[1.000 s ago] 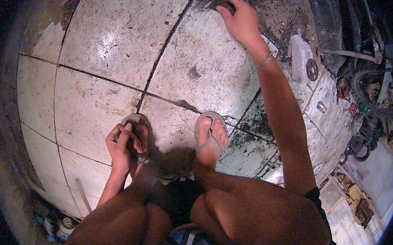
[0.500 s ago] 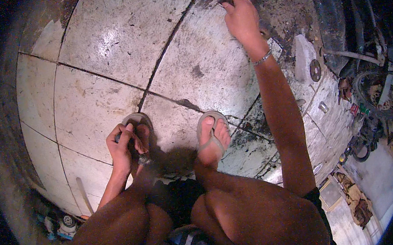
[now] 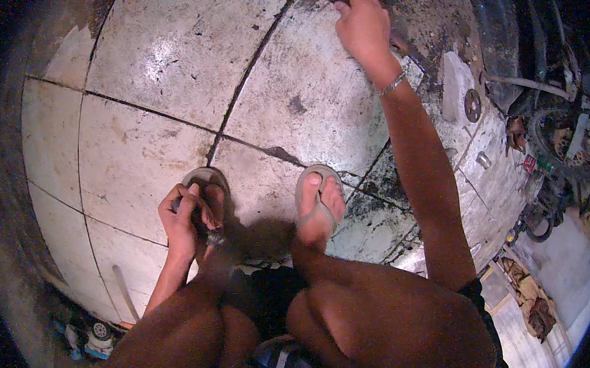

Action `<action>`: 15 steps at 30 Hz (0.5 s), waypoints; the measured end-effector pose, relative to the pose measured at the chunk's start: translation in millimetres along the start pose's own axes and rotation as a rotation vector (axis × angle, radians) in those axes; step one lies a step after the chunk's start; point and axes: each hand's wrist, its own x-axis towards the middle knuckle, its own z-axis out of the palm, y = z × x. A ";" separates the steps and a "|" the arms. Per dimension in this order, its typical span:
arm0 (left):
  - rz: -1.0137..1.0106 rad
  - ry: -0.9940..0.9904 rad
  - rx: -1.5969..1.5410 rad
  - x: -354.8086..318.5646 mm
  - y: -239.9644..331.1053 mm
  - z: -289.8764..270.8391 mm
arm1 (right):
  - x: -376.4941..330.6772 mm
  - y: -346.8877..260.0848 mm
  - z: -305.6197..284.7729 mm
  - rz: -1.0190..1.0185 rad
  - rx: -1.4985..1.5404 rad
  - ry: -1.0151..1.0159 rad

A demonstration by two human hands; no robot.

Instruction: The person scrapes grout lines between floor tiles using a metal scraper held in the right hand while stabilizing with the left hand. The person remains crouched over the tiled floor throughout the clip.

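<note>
Between my feet and the left edge of the floor tiles, my left hand (image 3: 180, 219) is closed around a small dark object (image 3: 176, 204); most of it is hidden by the fingers, so its kind does not show. This hand is beside my left sandal (image 3: 205, 173). My right arm stretches far forward, and my right hand (image 3: 365, 27) hovers at or on the edge of a dark, dirty patch of floor (image 3: 433, 3). Its fingers are bent, with the thumb near them. Whatever they grip, if anything, cannot be made out.
Stained pale tiles (image 3: 161, 132) spread ahead of me. To the right lie a white block (image 3: 456, 91), a dark round disc with holes (image 3: 472, 106), a small metal cylinder (image 3: 483, 161) and a wheel (image 3: 566, 141). A toy-like wheeled thing (image 3: 100, 338) is at the lower left.
My right hand has shifted very slightly, its fingers a little farther forward. My left hand keeps its hold beside the left foot.
</note>
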 end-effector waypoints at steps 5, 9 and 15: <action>0.024 0.009 0.023 0.3 1.8 0.4 | -0.4 2.4 4.0 0.027 -0.008 0.070; -0.020 0.018 -0.009 -0.1 5.5 0.4 | -1.1 2.3 5.7 -0.027 -0.030 0.029; -0.024 0.008 -0.010 0.8 6.1 0.3 | -4.3 -3.2 1.9 0.012 -0.037 -0.001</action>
